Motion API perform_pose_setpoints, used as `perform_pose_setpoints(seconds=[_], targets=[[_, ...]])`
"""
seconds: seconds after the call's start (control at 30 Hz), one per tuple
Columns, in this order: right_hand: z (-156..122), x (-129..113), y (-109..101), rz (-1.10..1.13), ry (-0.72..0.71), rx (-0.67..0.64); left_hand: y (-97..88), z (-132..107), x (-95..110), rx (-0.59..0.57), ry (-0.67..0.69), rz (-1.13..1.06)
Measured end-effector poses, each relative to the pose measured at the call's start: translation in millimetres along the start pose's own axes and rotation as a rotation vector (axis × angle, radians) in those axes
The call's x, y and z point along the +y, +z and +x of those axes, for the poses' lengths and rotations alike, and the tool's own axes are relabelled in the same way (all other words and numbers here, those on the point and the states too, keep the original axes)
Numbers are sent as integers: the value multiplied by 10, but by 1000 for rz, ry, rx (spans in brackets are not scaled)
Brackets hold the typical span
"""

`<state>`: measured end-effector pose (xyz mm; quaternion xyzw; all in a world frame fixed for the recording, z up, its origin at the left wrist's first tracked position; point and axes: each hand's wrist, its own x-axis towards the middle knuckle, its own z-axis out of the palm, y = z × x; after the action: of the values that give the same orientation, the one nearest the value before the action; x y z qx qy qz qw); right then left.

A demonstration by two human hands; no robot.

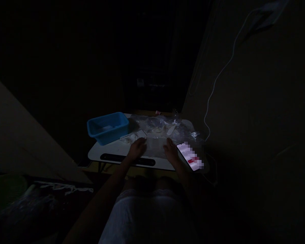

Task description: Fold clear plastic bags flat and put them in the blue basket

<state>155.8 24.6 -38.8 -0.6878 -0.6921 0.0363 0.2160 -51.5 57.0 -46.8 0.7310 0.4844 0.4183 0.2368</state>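
In the dim light, a flat piece of clear plastic [156, 147], perhaps a bag, lies on the white table [112, 148] in front of me. My left hand [137, 149] rests at its left edge, fingers pointing forward and thumb apart. At the right edge is my right hand [170, 150], its fingers stretched forward, thumb toward the plastic. Both hands look open; darkness hides their exact contact with the plastic. Just beyond my left hand sits a small whitish pile [130, 138]. A lit phone [185, 150] lies right of my right hand.
A blue basin [109, 136] with something pale inside stands at the table's left. Crumpled clear plastic [176, 119] and a pale, spoon-like piece [171, 130] lie toward the back. A white cable [214, 84] hangs along the right wall. A green tub [7, 191] is at lower left.
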Motion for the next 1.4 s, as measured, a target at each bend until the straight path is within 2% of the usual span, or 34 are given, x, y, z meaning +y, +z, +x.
perform_pose_setpoints(seconds=[0.13, 0.23, 0.33, 0.4, 0.6, 0.9, 1.03, 1.17, 1.23, 1.4], targets=[[-19, 15, -5, 18, -14, 69, 2, -54, 124, -196, 216, 390], [-59, -24, -51, 8, -71, 66, 13, -77, 167, -221, 251, 607], [-108, -78, -88, -32, -157, 23, 26, -91, 176, -222, 249, 707], [-128, -102, -95, -69, -159, 5, 33, -97, 177, -218, 244, 740], [-108, -103, -75, -115, -34, 9, 42, -100, 179, -216, 224, 747], [-61, -40, -71, -23, 0, 67, -72, -93, 236, -188, 215, 500], [-37, -29, -72, 38, 31, 89, -78, -165, 402, -338, 363, 477], [-13, -15, -46, 94, 55, 114, 50, -192, 660, -466, 494, 522], [-7, 2, -31, 110, 71, 120, 123, -165, 790, -517, 512, 580], [0, 37, -15, 147, 92, 131, 227, -85, 1025, -615, 456, 796]])
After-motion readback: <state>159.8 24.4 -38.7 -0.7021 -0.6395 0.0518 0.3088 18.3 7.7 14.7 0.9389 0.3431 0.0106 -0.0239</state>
